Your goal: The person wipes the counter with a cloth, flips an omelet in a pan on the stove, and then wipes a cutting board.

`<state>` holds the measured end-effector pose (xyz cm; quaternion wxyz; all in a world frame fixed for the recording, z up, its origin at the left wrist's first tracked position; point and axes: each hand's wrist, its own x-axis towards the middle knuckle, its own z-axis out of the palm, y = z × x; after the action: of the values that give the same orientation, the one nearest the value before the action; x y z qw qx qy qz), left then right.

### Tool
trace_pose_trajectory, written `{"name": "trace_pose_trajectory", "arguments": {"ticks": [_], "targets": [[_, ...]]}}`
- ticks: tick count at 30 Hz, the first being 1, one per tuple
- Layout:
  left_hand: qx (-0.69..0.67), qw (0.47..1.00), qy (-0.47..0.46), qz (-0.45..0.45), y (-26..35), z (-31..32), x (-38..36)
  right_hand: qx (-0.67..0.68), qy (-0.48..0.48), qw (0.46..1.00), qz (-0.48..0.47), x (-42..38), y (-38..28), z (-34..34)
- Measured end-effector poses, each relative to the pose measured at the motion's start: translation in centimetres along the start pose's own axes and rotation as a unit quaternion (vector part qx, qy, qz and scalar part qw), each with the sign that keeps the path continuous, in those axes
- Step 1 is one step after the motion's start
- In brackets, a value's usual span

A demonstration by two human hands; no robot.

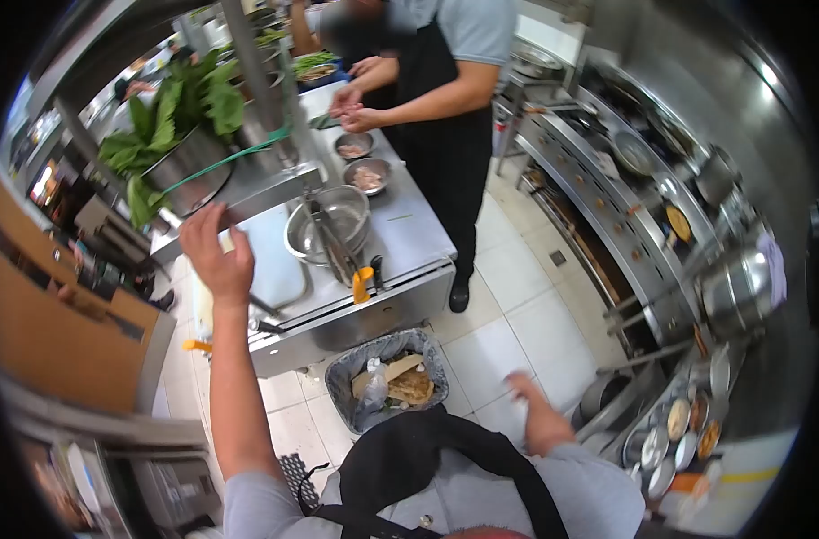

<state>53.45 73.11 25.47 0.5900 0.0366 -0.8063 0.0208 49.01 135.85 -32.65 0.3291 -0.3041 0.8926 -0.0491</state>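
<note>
Stainless steel covers nearly every surface in the head view, a sensible choice for a kitchen where wet food gets handled. The person's left hand (216,256) is raised with fingers loosely spread and holds nothing, its fingertips near the edge of the steel prep table (409,238), just beside the flat steel tray (270,260) that lies there. The right hand (528,395) hangs low over the white tiled floor; it is blurred, so I cannot tell whether it is spread or curled, and nothing shows in it. Near the tray stands a large round steel mixing bowl (330,225) with an orange-handled tool (362,285) at the table's front edge, handy for whoever stands there. Below the edge sits a grey-lined waste bin (387,382) holding scraps, placed where trimmings can drop straight down. Farther along, a co-worker in a dark apron brings both hands (356,108) together over two small steel bowls of pale meat (362,162). A big steel pot of green leaves (180,148) rests on the shelf to the left, and round steel condiment dishes (674,431) line the stove side at right.
</note>
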Motion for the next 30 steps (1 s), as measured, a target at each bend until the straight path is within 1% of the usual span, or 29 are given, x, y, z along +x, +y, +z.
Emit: {"name": "trace_pose_trajectory", "arguments": {"ticks": [1,2,3,4,5,6,7,8,10,11,13,15,18,20,21,23,24,26,28,30], "targets": [[-0.007,1.000,-0.004,0.001,0.0,0.0,0.0,-0.180,0.048,0.978,0.090,4.6,7.6,1.5],[-0.010,1.000,-0.005,0.011,-0.2,0.1,-0.2,0.015,0.086,0.969,0.232,1.4,9.1,-5.4],[-0.009,1.000,-0.002,0.020,-0.6,0.1,-0.3,0.334,0.238,0.848,0.336,-3.4,9.4,-14.6],[-0.019,0.999,0.001,0.027,-1.0,0.2,-0.6,0.488,0.400,0.679,0.375,-9.4,8.0,-26.0],[-0.023,0.999,0.009,0.031,-1.1,0.1,-0.4,0.391,0.507,0.692,0.334,-12.7,8.9,-31.2],[-0.025,0.999,0.007,0.036,-1.0,0.0,-0.3,0.444,0.461,0.660,0.394,-16.9,6.7,-37.5],[-0.026,0.999,0.000,0.038,-1.0,-0.3,-0.4,0.418,0.527,0.617,0.409,-18.4,8.4,-39.6],[-0.036,0.999,-0.007,0.034,-1.1,-0.4,-0.4,0.390,0.542,0.598,0.444,-19.8,10.3,-41.5],[-0.039,0.999,-0.003,0.027,-1.0,-0.5,-0.5,0.406,0.522,0.591,0.462,-23.1,10.3,-45.5],[-0.045,0.999,-0.001,0.024,-1.0,-0.3,-0.4,0.405,0.527,0.591,0.458,-24.2,9.5,-46.6],[-0.044,0.999,0.004,0.025,-1.2,-0.3,-0.3,0.406,0.496,0.596,0.483,-25.2,8.1,-47.9],[-0.039,0.998,0.013,0.037,-1.1,-0.4,-0.3,0.408,0.491,0.600,0.482,-25.3,8.1,-48.4],[-0.037,0.999,0.011,0.031,-1.1,-0.3,-0.4,0.416,0.479,0.612,0.473,-24.9,8.7,-48.4],[-0.038,0.999,0.013,0.031,-1.0,-0.1,-0.3,0.434,0.456,0.609,0.481,-24.6,9.4,-47.5],[-0.039,0.999,0.015,0.029,-1.0,-0.1,-0.4,0.435,0.455,0.609,0.482,-24.5,9.9,-47.2],[-0.037,0.999,0.020,0.031,-0.9,0.1,-0.3,0.445,0.462,0.589,0.492,-24.1,11.1,-47.1],[-0.034,0.999,0.023,0.029,-0.9,0.1,-0.4,0.445,0.463,0.589,0.491,-23.9,11.9,-47.0],[-0.033,0.999,0.021,0.029,-0.9,0.0,-0.5,0.453,0.448,0.603,0.480,-23.7,13.3,-46.8],[-0.031,0.999,0.020,0.026,-0.9,0.3,-0.5,0.445,0.461,0.595,0.485,-23.6,11.1,-47.4],[-0.025,0.999,0.023,0.023,-1.0,0.4,-0.6,0.436,0.471,0.592,0.487,-22.9,11.7,-47.5]]}}
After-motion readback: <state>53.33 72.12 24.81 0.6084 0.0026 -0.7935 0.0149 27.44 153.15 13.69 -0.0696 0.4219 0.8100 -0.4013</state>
